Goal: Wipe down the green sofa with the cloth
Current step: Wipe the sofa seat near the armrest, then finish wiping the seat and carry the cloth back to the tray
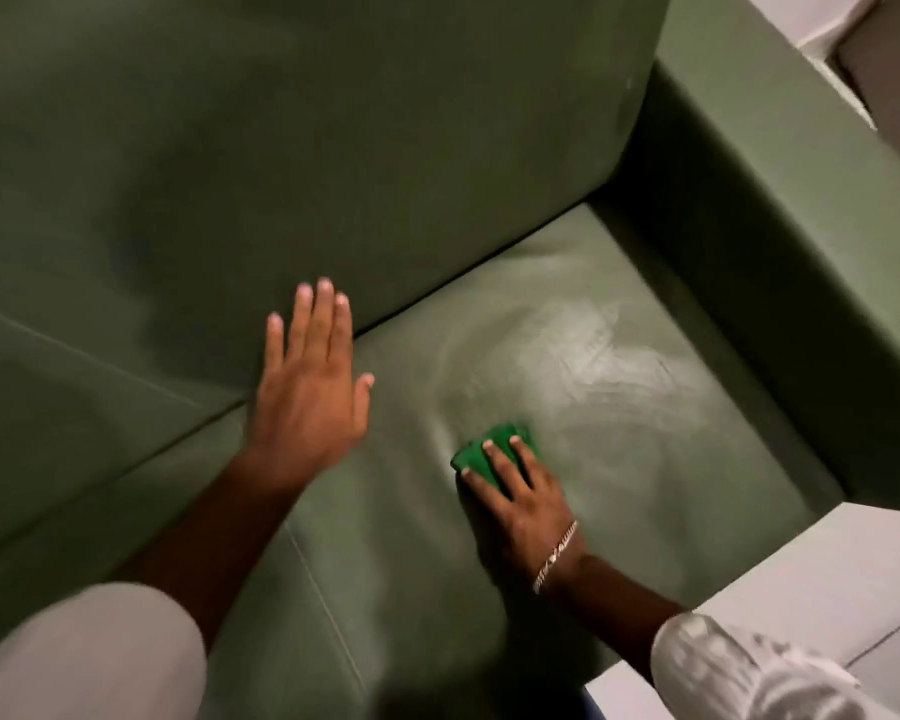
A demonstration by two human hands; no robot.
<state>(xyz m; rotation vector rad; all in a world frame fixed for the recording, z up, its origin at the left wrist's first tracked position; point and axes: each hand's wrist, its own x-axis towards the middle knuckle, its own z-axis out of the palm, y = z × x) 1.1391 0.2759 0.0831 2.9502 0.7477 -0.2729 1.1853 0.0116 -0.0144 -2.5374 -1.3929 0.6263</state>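
The green sofa (333, 148) fills most of the head view, with its back cushion at the top and its seat cushion (619, 397) lower right. A small bright green cloth (481, 452) lies folded on the seat. My right hand (520, 496), with a chain bracelet on the wrist, presses flat on the cloth, fingers spread over it. A pale, shiny streaked patch shows on the seat beyond the cloth. My left hand (310, 387) rests open and flat where the seat meets the back cushion, holding nothing.
The sofa's right armrest (801, 210) rises as a wall along the seat's right side. Pale floor (801, 605) shows at the lower right, and a pale surface at the top right corner. Light sleeves cover both upper arms.
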